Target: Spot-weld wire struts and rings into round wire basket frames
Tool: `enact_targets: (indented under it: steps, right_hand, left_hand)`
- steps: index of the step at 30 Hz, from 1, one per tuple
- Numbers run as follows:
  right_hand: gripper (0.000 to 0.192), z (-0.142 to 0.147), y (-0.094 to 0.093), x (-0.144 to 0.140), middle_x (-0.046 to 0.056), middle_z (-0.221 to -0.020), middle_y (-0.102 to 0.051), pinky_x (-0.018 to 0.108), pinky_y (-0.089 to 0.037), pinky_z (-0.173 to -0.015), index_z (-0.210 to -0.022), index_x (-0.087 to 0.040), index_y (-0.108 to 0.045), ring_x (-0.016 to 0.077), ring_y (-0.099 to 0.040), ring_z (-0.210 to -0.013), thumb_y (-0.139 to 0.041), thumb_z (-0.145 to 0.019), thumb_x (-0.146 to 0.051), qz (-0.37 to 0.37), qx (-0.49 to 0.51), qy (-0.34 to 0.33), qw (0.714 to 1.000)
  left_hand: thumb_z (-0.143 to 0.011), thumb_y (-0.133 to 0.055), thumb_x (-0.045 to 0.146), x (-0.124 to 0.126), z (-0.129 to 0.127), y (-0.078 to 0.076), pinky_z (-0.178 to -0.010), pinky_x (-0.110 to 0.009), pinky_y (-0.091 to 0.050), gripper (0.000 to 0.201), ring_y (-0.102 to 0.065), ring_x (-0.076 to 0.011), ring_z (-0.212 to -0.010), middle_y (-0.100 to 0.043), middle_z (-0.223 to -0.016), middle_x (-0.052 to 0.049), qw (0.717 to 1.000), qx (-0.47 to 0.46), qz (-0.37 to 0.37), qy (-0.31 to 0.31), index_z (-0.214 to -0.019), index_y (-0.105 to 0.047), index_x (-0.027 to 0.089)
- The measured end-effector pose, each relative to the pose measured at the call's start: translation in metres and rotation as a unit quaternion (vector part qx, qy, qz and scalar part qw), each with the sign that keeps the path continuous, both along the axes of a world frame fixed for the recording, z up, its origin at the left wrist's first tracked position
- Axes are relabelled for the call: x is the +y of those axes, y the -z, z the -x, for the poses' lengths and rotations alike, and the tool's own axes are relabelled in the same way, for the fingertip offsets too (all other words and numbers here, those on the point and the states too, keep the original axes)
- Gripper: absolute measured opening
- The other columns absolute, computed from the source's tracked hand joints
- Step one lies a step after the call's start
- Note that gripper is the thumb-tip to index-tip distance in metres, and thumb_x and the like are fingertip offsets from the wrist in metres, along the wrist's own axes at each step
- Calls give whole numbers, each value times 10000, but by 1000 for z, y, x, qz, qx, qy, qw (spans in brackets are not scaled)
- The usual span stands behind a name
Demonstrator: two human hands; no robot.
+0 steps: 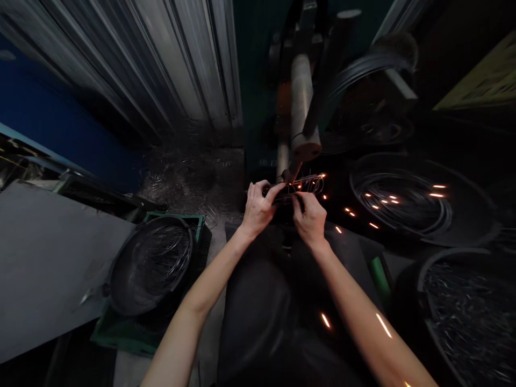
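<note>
The wire piece (313, 180) sits at the fingers of left hand (257, 208) and right hand (311, 219), both pinching it, probably to steady it beneath the metal cylinder (302, 99); sparks (374, 226) scatter rightward of them.

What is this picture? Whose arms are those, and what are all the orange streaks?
These are a person's own bare hands: the left hand and the right hand, seen from a camera worn on the person's head, looking forward and down. Both seem to have a grip on a thin wire piece near the lower end of a metal machine. The orange streaks look like sparks, probably from there. On the left, a dark basin holding wire rests on a green crate. On the right, another basin holds wire loops; a nearer tub holds small metal bits.
</note>
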State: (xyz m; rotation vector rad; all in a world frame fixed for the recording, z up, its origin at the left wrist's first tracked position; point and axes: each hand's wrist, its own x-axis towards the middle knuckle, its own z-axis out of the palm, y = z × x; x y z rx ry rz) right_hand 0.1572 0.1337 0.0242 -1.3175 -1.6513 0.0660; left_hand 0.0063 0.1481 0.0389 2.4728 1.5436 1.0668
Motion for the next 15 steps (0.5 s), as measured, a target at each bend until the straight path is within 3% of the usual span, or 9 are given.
enact_targets:
  steps: [4,6,8,10,13,15]
  right_hand:
    - [291,-2,-6,-12,91,-907,-658,297,-497,-751,-1029,-149,-622,169,-620,-819,-425,-951,-348,-8,-10,-2,1000]
    - [315,-20,-11,-31,98,-1001,-663,312,-497,-798,-1133,-169,-608,182,-629,-891,-472,-930,-369,-1,-16,28,999]
    - [353,-57,-12,-60,108,-1045,-661,335,-493,-808,-1167,-204,-610,202,-635,-926,-506,-901,-411,23,-24,92,995]
    - [387,-112,-7,-93,142,-1008,-664,371,-484,-786,-1088,-232,-654,237,-641,-922,-509,-858,-507,60,-31,188,980]
    - [521,-206,13,-140,223,-870,-624,466,-406,-726,-853,-262,-672,322,-624,-939,-422,-731,-703,176,-34,344,922]
    - [451,-254,34,-164,203,-649,-523,489,-324,-637,-618,-298,-564,385,-609,-877,-474,-566,-736,343,-25,414,843]
  left_hand:
    - [-804,-603,156,0,1,1,-1088,-494,-323,520,-474,-221,-1132,-438,-1176,-76,1000,9,-16,8,-1296,-480,267]
    - [-815,-606,190,-3,4,7,-1128,-542,-232,562,-449,-238,-1206,-434,-1243,-81,1000,10,-22,13,-1338,-421,276]
    - [-807,-629,240,-6,9,17,-1136,-589,-152,655,-358,-278,-1319,-383,-1353,-101,1000,-8,-25,11,-1388,-330,279]
    - [-768,-679,330,-7,15,33,-1125,-611,-154,798,-253,-316,-1386,-291,-1438,-139,998,-54,-29,-10,-1423,-229,259]
    - [-712,-725,398,-3,26,57,-1098,-559,-283,899,-277,-309,-1371,-265,-1436,-177,990,-130,-24,-55,-1408,-184,227]
    - [-714,-725,363,3,31,69,-1077,-497,-351,821,-360,-273,-1319,-337,-1382,-163,986,-155,-15,-57,-1359,-238,218]
